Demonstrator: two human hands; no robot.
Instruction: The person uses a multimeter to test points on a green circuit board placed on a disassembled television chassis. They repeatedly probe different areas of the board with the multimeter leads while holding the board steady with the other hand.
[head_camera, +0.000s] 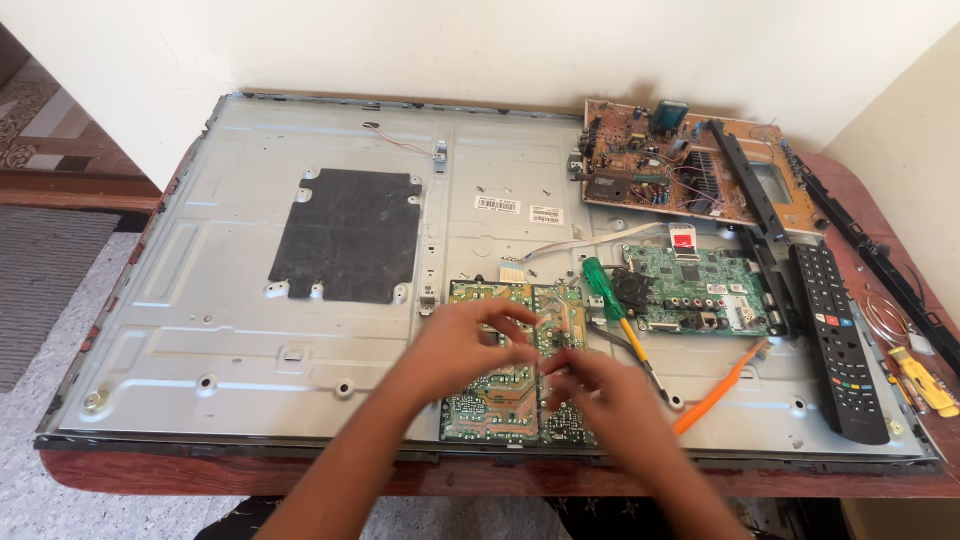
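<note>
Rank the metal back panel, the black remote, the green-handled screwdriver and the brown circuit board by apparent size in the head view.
1. metal back panel
2. brown circuit board
3. black remote
4. green-handled screwdriver; its tip is partly hidden.

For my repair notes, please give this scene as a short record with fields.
setting: metal back panel of a flat screen, lying on a wooden table
left hand: over the green circuit board, fingers bent
right hand: over the same board's right edge
beside hands: green-handled screwdriver, orange pry tool
right side: remote control, brown circuit board
</note>
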